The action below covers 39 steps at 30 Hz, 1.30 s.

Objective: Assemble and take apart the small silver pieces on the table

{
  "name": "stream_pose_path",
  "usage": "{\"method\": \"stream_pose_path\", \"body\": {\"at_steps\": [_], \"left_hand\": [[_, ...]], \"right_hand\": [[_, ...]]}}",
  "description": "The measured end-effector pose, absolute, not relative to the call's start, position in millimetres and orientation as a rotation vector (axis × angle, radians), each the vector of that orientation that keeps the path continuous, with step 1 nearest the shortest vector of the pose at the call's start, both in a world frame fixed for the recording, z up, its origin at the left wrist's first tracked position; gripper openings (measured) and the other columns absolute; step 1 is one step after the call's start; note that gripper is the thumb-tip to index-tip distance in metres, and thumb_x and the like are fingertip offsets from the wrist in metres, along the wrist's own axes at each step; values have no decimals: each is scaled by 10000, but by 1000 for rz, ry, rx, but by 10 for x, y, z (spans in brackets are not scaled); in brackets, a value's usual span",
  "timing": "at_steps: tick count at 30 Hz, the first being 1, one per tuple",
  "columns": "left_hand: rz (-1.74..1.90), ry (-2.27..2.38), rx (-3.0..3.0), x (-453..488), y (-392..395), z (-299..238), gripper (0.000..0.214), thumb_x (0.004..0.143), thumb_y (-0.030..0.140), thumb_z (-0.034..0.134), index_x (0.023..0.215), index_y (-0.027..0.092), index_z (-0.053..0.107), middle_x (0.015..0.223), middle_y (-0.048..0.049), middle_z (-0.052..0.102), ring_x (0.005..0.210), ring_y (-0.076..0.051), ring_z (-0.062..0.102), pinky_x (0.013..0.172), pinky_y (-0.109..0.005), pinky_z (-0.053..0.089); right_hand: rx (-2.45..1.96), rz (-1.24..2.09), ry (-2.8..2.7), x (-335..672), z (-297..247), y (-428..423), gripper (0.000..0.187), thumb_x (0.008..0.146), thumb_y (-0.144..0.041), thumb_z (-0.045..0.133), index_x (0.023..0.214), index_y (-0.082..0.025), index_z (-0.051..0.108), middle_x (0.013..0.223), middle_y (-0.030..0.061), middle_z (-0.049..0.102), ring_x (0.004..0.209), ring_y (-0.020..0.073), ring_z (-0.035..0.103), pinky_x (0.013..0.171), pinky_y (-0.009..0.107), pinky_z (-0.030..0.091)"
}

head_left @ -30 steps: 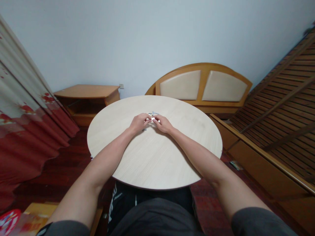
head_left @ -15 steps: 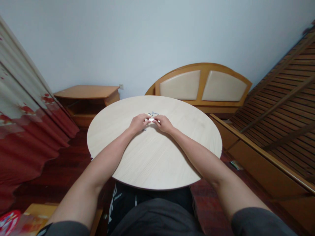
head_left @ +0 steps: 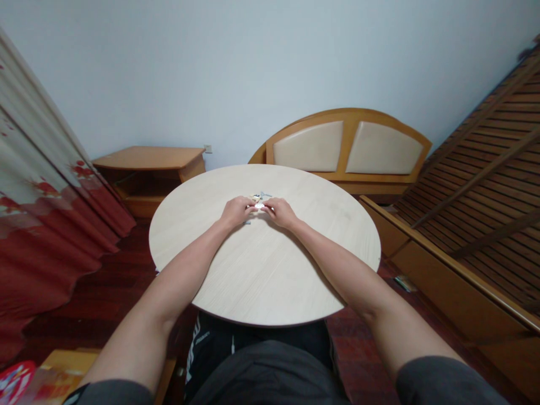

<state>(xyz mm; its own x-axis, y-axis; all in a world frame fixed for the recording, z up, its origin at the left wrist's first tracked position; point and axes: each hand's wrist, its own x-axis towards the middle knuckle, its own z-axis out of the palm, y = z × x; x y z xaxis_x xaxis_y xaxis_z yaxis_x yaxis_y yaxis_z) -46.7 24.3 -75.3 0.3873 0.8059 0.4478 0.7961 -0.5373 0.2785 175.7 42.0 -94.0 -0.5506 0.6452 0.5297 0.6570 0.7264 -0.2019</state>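
Between my two hands is a small white piece [head_left: 259,206], too small for its kind to be told. My left hand [head_left: 237,211] pinches it from the left, thumb and fingers closed. From the right, my right hand [head_left: 280,212] grips the same piece with its fingertips. Just beyond the hands lie a small grey piece [head_left: 265,194] and a yellowish piece with dark parts [head_left: 255,197]. Another thin grey piece [head_left: 247,223] rests under the near side of my left hand. All of this is on a round pale wooden table [head_left: 270,270].
A low wooden cabinet [head_left: 152,157] stands behind the table on the left, and a headboard with cream panels [head_left: 310,147] at the back right. Curtains [head_left: 46,225] hang on the left. Bed slats [head_left: 485,185] lean on the right, above a wooden bed rail [head_left: 447,264].
The white piece has tilted slightly between my fingertips, and the yellowish piece behind shows a little more. Both arms stay almost where they were.
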Motion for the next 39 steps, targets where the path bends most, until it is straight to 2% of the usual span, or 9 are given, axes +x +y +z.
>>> {"method": "stream_pose_path", "body": {"at_steps": [25, 32, 39], "left_hand": [[888, 1446, 2547, -482, 225, -739, 179, 961, 317, 720, 1024, 245, 872, 1055, -77, 835, 972, -243, 733, 836, -322, 524], [911, 1426, 2551, -456, 209, -748, 213, 974, 316, 689, 1081, 203, 835, 1074, -85, 820, 887, -220, 701, 828, -329, 504], [937, 1403, 2541, -455, 184, -734, 217, 977, 297, 684, 1114, 209, 828, 1096, -81, 819, 888, -218, 699, 837, -329, 507]], "right_hand": [[-999, -41, -2372, 1779, -939, 427, 297, 1087, -295, 555, 998, -171, 810, 944, 109, 801, 842, 221, 655, 789, 301, 397], [-1016, -20, -2354, 1770, -925, 410, 287, 1083, -288, 558, 982, -176, 802, 933, 94, 793, 833, 217, 645, 782, 300, 397], [-1018, -7, -2348, 1768, -917, 401, 298, 1079, -331, 576, 960, -174, 800, 893, 90, 779, 820, 213, 632, 776, 296, 396]]}}
